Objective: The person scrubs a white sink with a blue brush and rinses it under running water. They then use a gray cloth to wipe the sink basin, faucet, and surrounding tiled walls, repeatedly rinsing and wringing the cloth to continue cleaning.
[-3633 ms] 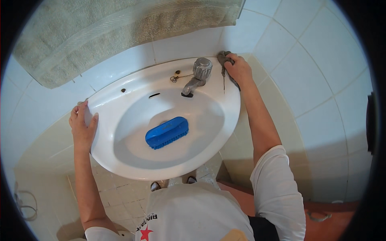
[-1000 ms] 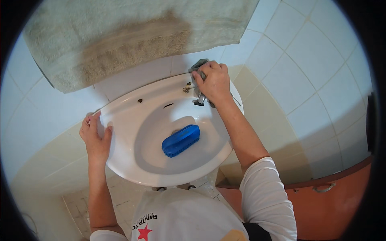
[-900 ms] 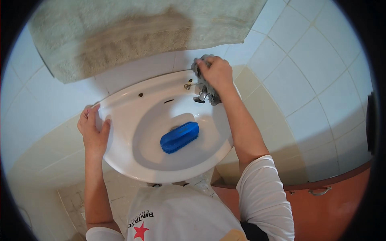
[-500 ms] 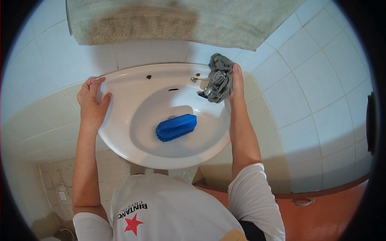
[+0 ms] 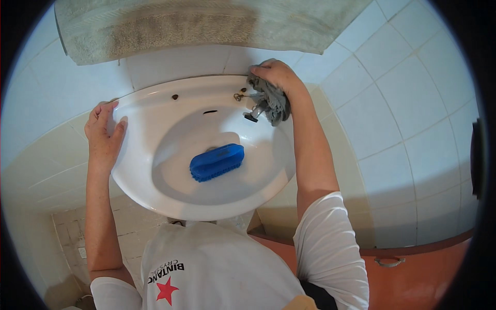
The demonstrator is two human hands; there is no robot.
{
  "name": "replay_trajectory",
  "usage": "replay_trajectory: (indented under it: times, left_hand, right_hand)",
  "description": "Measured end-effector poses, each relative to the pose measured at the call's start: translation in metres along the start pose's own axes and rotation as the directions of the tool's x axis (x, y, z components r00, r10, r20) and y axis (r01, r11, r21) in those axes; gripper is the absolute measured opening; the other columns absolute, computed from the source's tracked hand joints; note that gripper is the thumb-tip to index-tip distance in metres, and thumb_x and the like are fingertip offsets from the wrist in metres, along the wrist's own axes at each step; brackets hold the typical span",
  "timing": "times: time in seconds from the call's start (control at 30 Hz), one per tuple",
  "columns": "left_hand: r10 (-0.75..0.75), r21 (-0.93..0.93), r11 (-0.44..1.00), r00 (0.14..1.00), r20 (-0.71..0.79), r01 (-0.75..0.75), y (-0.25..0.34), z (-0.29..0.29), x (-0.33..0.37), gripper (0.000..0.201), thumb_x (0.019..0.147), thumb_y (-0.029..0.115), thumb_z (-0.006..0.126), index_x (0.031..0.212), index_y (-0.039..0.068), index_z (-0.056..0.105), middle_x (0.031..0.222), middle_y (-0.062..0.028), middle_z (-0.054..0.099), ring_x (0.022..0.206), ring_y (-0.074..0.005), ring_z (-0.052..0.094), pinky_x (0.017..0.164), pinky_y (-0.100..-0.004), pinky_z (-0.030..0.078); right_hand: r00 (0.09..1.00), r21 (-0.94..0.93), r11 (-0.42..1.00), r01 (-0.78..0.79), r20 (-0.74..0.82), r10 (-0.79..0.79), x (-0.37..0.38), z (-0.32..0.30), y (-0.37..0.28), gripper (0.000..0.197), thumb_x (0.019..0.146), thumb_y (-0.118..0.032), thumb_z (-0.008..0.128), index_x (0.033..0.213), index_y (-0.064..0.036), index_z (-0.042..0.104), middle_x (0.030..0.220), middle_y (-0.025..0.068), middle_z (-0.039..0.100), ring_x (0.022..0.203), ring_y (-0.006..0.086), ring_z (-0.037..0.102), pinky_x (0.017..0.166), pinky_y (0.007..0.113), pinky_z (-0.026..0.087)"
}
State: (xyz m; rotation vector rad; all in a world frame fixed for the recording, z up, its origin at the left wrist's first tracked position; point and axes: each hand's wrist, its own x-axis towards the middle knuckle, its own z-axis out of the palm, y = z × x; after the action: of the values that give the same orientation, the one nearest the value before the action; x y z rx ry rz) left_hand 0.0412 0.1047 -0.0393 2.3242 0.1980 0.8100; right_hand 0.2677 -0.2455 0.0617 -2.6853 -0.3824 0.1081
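A white washbasin (image 5: 135, 182) is mounted in front of me. At its left edge rests my left hand (image 5: 104, 126), fingers stretched and thumb apart, fingertips at the rim. My right hand (image 5: 276, 75) is closed on a grey cloth (image 5: 279, 106) at the back right of the basin. The cloth drapes over and around the chrome tap (image 5: 258, 109), whose dark-tipped spout pokes out below it. Part of the tap is hidden under the cloth. In the bowl lies a blue scrub brush (image 5: 217, 161), bristles toward me, partly covering the drain.
A beige towel (image 5: 155, 31) hangs on the tiled wall above the basin. A small chain fitting (image 5: 238, 97) sits on the back ledge beside the tap. An orange cabinet (image 5: 413, 279) with a metal handle stands at the lower right, below the tiled side wall (image 5: 382, 150).
My right hand has moved from the cloth's right side up over its top, and the cloth now covers more of the tap. My left hand stays at the rim. The view has shifted slightly.
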Motion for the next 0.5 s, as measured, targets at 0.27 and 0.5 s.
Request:
replay_trajectory:
  times: [0.27, 0.5]
  left_hand:
    - [0.010, -0.047, 0.999, 0.999, -0.046, -0.012, 0.000, 0.007, 0.002, 0.044, 0.076, 0.002, 0.068, 0.118, 0.006, 0.060, 0.116, -0.0118, 0.053, 0.110, -0.0291, 0.050, 0.100, -0.0365, 0.038]
    - [-0.009, -0.083, 0.997, 0.998, -0.064, 0.003, 0.005, 0.007, -0.003, 0.042, 0.075, 0.001, 0.067, 0.116, 0.006, 0.061, 0.115, -0.0123, 0.053, 0.109, -0.0298, 0.049, 0.099, -0.0367, 0.039]
  right_hand:
    - [0.980, 0.916, 0.373, -0.148, 0.188, -0.072, 0.003, 0.002, 0.058, 0.043, 0.086, -0.030, 0.068, 0.115, 0.0010, 0.062, 0.098, 0.0133, 0.068, 0.080, 0.0212, 0.067, 0.070, 0.033, 0.055]
    - [0.774, 0.120, 0.935, 0.332, -0.602, -0.198, -0.026, 0.041, 0.061, 0.030, 0.085, -0.031, 0.067, 0.102, -0.0070, 0.068, 0.102, 0.0143, 0.069, 0.082, 0.0300, 0.067, 0.078, 0.038, 0.053]
